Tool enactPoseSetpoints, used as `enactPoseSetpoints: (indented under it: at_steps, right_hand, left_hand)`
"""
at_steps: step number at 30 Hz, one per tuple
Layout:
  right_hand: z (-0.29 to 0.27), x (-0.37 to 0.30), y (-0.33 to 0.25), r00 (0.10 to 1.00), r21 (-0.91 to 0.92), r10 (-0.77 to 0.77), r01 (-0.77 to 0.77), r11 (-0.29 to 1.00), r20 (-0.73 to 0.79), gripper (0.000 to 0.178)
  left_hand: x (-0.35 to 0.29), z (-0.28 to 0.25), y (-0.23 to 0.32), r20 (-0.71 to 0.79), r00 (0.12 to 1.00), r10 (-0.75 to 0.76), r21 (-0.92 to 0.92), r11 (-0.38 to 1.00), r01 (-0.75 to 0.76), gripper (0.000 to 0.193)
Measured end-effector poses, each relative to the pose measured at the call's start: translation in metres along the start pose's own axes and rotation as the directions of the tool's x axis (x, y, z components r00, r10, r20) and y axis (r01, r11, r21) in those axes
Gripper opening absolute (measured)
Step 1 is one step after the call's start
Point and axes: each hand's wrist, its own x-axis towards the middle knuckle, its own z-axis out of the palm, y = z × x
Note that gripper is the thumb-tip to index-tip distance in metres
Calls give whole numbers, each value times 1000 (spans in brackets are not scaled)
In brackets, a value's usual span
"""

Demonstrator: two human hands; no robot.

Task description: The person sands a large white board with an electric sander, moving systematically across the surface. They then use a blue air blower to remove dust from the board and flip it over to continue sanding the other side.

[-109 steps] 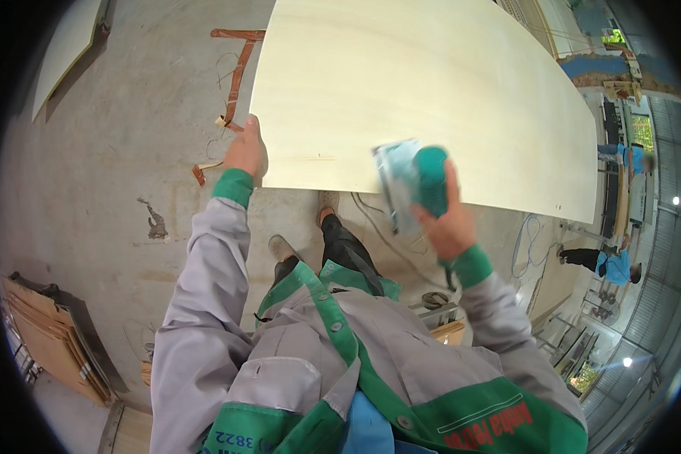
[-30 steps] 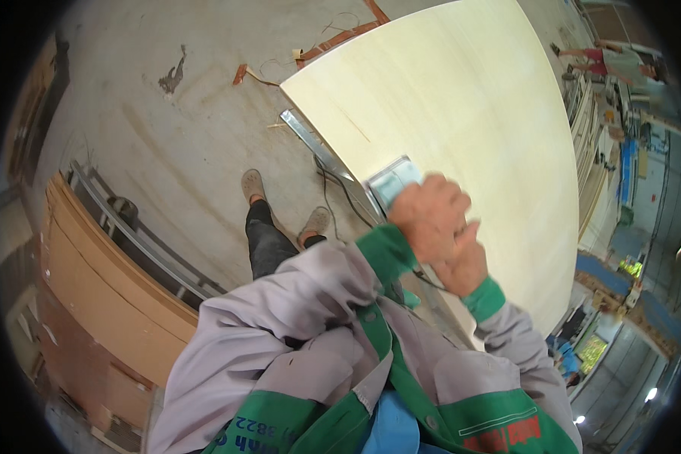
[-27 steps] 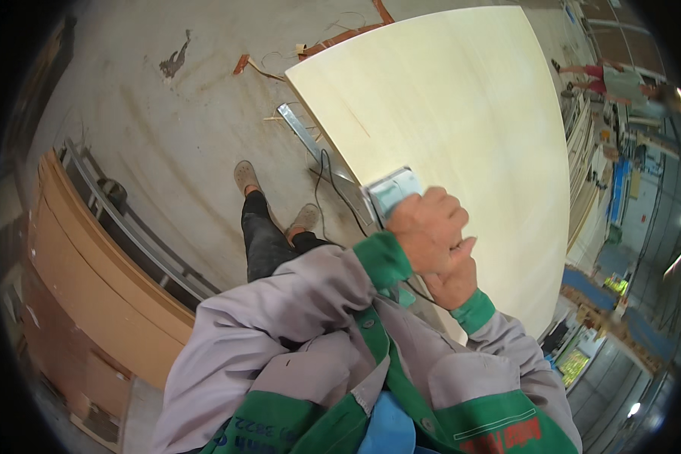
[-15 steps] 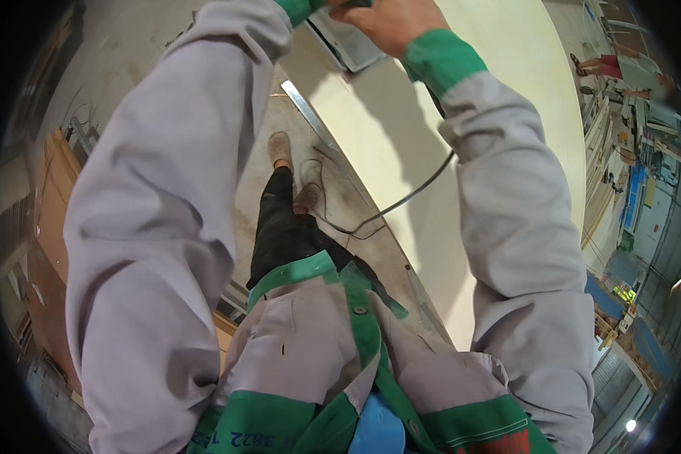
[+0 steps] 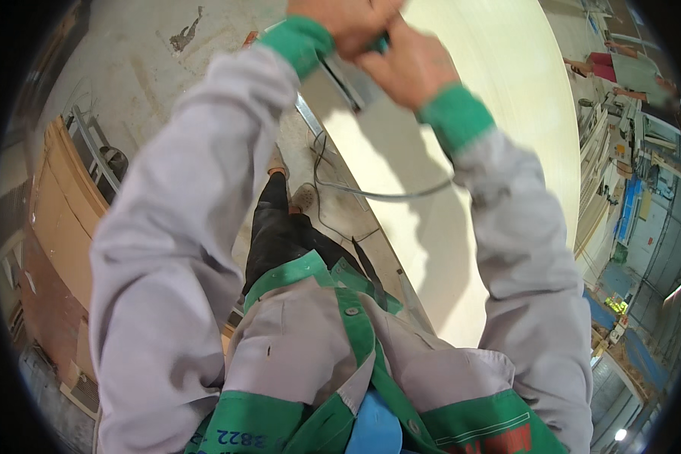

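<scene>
Both of my hands are close together at the top of the view, closed around a corded power tool [image 5: 349,85] with a flat rectangular base. My left hand [image 5: 346,21] grips its upper part, and my right hand [image 5: 415,64] wraps round it just to the right. The fingers and most of the tool's body are hidden or cut off by the upper edge. Beneath the tool lies a large pale board [image 5: 507,113] with a long straight near edge. A dark cable [image 5: 408,197] runs from under my right forearm across the board and down to the floor.
Several brown panels [image 5: 60,181] lean at the left. Cable loops [image 5: 321,166] lie on the floor by my shoes [image 5: 303,197]. Another person [image 5: 632,76] is at the far upper right, near stacked timber [image 5: 598,174]. A metal strip [image 5: 307,117] follows the board's edge.
Both hands have shifted right and slightly down with the tool, and more of my left hand shows. The cable has swung higher, and my feet have moved a little.
</scene>
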Motion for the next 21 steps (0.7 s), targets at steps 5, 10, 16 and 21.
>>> enactPoseSetpoints:
  at_steps: [5, 10, 16, 21]
  right_hand:
    - [28, -44, -32, 991, 169, -113, 123, 978, -68, 55]
    - [17, 56, -45, 990, 66, -142, 142, 988, 4, 48]
    - [12, -39, 2, 999, 102, 31, -33, 994, 28, 63]
    - [29, -250, 11, 985, 136, 128, -144, 980, 119, 44]
  left_hand:
    - [-74, -10, -23, -191, 975, 113, -69, 989, -128, 38]
    - [21, -64, -64, 28, 999, 25, 116, 993, -28, 67]
    - [-32, 9, -8, 201, 979, -41, 83, 996, 24, 48]
    - [-189, 46, 88, 181, 907, 380, -425, 862, -277, 28]
